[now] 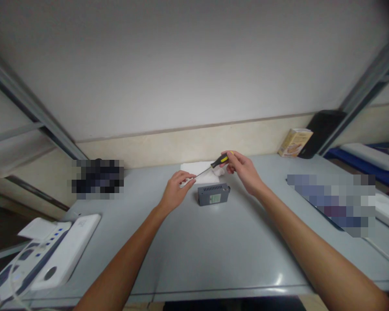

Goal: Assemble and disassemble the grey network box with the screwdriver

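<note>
My right hand [243, 170] is closed round the black and yellow handle of a screwdriver [221, 160]. Its thin shaft slants down to the left, and the tip reaches the fingertips of my left hand [176, 190]. Between the thumb and fingers of that hand is a small whitish piece [185, 182] with reddish spots, mostly covered, so its kind is unclear. Just in front of the hands, a dark grey box [213, 195] with a slotted top and a pale label stands on the table. A white paper sheet [197, 167] lies behind them.
The grey table [188, 250] meets a wall at the back. White power strips [68, 250] lie at the left edge. A yellow carton [295, 142] and a black case [322, 131] lean at the back right. Blurred-out items sit at both sides.
</note>
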A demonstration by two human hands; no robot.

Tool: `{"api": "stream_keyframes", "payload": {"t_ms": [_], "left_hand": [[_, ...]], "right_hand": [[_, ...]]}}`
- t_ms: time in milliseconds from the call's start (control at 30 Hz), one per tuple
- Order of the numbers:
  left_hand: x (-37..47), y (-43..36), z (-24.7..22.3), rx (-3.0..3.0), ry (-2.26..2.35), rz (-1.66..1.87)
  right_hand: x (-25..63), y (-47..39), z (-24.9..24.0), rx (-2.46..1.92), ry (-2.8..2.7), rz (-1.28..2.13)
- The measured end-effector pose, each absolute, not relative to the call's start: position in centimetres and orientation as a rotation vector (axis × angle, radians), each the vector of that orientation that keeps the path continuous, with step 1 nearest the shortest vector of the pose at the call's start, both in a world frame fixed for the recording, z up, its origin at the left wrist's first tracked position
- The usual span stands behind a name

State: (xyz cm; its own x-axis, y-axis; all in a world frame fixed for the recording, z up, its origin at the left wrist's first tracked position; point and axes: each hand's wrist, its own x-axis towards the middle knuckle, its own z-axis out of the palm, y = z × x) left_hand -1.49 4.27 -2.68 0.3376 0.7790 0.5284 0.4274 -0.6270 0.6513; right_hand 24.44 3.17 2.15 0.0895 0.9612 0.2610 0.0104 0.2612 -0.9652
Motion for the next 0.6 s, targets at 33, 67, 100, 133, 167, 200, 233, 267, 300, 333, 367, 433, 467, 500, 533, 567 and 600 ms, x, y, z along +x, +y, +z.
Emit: {"api": "stream_keyframes", "payload": {"t_ms": [33, 67, 100, 133, 167, 200, 233, 267, 300, 333, 367, 433, 467, 500, 533, 567, 600], "left_hand": [[-1.4, 4.1, -2.6, 2.181, 1.064, 1.191], [-1.2, 3.9, -2.5, 2.149, 1.071, 1.18], [-1.1, 3.7, -2.4, 2.116, 1.076, 1.168], [-1.1, 3.5, -2.2, 2.082, 1.073, 1.153], [-1.0, 3.3, -2.0, 2.053, 1.057, 1.133], [-1.0, 3.0, -1.8, 2.03, 1.031, 1.102], [-0.9, 2.8, -1.6, 2.016, 0.995, 1.071], [-0.9, 2.5, -1.3, 2.012, 0.956, 1.042], [-0.9, 2.3, -1.1, 2.014, 0.918, 1.011], [-0.9, 2.1, -0.9, 2.019, 0.885, 0.986], [-0.9, 1.9, -0.7, 2.026, 0.859, 0.96], [-0.9, 1.7, -0.5, 2.044, 0.83, 0.921], [-0.9, 1.7, -0.5, 2.054, 0.826, 0.906], [-0.8, 1.6, -0.5, 2.066, 0.823, 0.897], [-0.8, 1.6, -0.6, 2.077, 0.821, 0.891], [-0.8, 1.6, -0.6, 2.084, 0.819, 0.886], [-0.7, 1.6, -0.7, 2.088, 0.816, 0.883]], "right_hand": [[24.5, 3.2, 2.3, -1.032, -1.246, 0.924], [24.6, 3.1, 2.4, -1.009, -1.234, 0.898], [24.6, 3.1, 2.5, -0.99, -1.22, 0.874], [24.7, 3.1, 2.6, -0.978, -1.208, 0.856], [24.8, 3.0, 2.8, -0.97, -1.198, 0.842], [24.9, 3.0, 2.9, -0.966, -1.191, 0.83], [24.9, 2.9, 3.1, -0.964, -1.188, 0.82], [24.9, 2.7, 3.3, -0.962, -1.193, 0.811], [24.9, 2.6, 3.5, -0.96, -1.203, 0.803], [24.9, 2.4, 3.7, -0.96, -1.218, 0.798], [24.8, 2.3, 3.8, -0.963, -1.237, 0.8], [24.6, 2.0, 4.1, -0.975, -1.274, 0.809], [24.5, 1.9, 4.2, -0.982, -1.287, 0.813], [24.4, 1.8, 4.2, -0.989, -1.296, 0.814], [24.4, 1.7, 4.3, -0.993, -1.301, 0.811], [24.3, 1.7, 4.3, -0.995, -1.305, 0.807], [24.3, 1.7, 4.4, -0.996, -1.307, 0.803]]}}
